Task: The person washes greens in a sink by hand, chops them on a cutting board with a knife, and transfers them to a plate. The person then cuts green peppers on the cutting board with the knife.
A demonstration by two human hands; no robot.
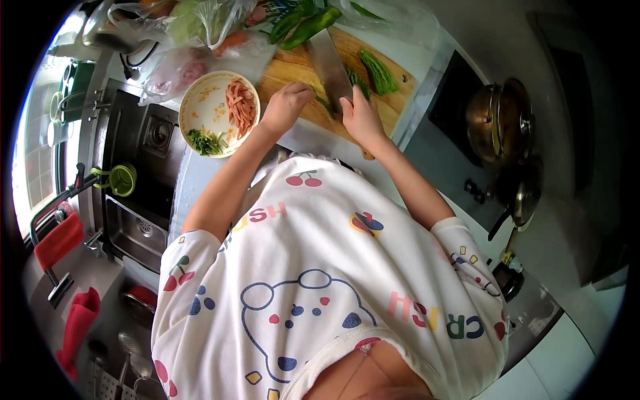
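A broad-bladed knife (329,63) lies over the wooden cutting board (283,72), its handle end in my right hand (363,120). My left hand (288,107) is closed at the board's near edge, fingers pinched by a thin green piece; what they hold is too small to make out. Cut green strips (378,72) lie right of the blade, with more green pieces partly behind it. Whole green peppers (312,28) rest at the board's far edge. Left of my left hand, a white bowl (200,107) holds pink meat strips (241,107) and chopped greens (206,141).
Plastic bags (177,73) with food sit beyond the bowl. A double sink (137,227) with a green cup (123,180) is at the left. To the right, a stove (433,157) holds a lidded pot (481,123) and a pan (527,193).
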